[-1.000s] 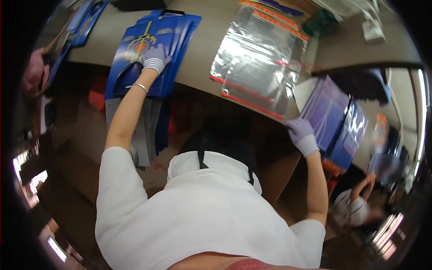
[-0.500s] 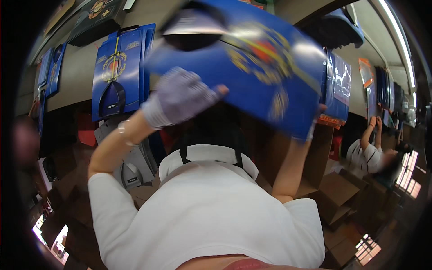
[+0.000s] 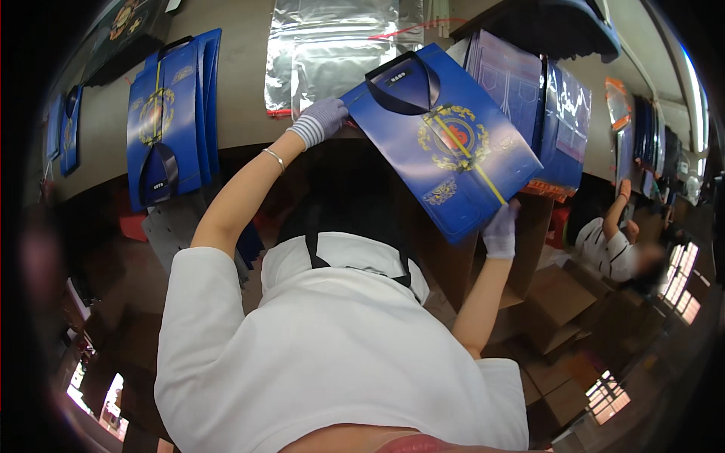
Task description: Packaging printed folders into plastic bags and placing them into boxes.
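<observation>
A flat blue paper gift bag with a black ribbon handle, a yellow strip and a round gold-and-red emblem is tilted in front of me. My right hand, in a pale knitted glove, grips its lower right corner; some fingers are hidden behind it. At its upper left corner is my left hand, gloved too, with fingers bent and closed on the corner. Beyond my left hand, a stack of clear and silvery plastic bags with red edging lies on the table.
Several similar blue bags hang over the table edge at left. Plastic-wrapped blue packs are stacked at right. Cardboard boxes stand on the floor at lower right. A co-worker sits at the far right.
The blue gift bag has come down and nearer, uncovering the plastic bags behind it. My left hand has moved right and forward to its corner. My right hand keeps hold of the bag.
</observation>
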The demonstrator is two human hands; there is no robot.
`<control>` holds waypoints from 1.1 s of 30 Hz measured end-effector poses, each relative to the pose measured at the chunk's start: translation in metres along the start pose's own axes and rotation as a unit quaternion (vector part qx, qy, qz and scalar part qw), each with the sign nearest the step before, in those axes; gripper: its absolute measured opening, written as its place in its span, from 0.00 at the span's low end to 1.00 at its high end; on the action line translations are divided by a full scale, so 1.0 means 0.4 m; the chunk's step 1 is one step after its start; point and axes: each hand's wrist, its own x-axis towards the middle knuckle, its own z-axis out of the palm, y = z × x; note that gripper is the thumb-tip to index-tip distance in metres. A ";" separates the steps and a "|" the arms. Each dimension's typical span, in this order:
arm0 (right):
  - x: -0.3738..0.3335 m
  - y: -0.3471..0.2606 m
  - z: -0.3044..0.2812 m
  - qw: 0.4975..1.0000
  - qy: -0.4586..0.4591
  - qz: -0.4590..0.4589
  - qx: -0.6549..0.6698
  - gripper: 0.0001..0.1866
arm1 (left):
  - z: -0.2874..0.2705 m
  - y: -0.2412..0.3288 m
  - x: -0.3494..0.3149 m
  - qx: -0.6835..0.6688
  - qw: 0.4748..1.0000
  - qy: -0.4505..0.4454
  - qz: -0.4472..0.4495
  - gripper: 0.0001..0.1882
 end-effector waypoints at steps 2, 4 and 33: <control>0.076 0.024 -0.016 0.954 -0.010 -0.012 -0.301 0.28 | 0.010 -0.005 0.011 -0.003 0.999 0.027 -0.037 0.09; 0.146 0.028 -0.018 0.914 0.011 -0.033 -0.403 0.18 | -0.005 0.011 0.041 -0.005 0.999 0.020 -0.048 0.09; -0.230 0.212 0.044 0.642 0.221 -0.357 -0.641 0.14 | -0.034 -0.042 0.049 -0.051 0.998 0.010 -0.043 0.10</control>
